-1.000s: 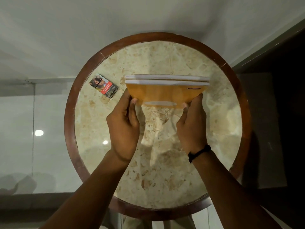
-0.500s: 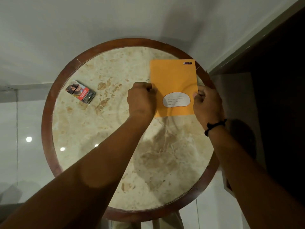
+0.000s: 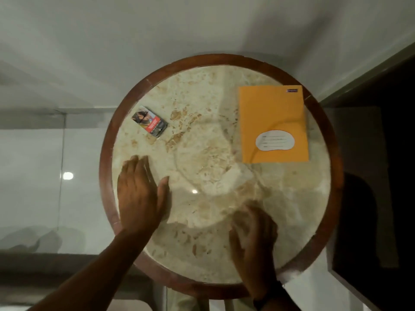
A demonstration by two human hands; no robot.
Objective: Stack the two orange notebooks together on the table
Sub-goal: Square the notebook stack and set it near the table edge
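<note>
The orange notebooks lie flat at the right rear of the round marble table. Only the top cover shows, with a white label near its lower edge; whatever lies under it is hidden. My left hand hovers flat over the table's left side, fingers apart, holding nothing. My right hand is blurred over the near right part of the table, fingers spread and empty. Both hands are well apart from the notebooks.
A small printed red and black packet lies at the table's left rear. The table has a dark wooden rim. A white wall stands behind, glossy floor on the left, dark furniture on the right.
Both hands have let go of the notebooks and pulled back toward me. The notebooks, held on edge a second ago, now lie flat at the right rear.
</note>
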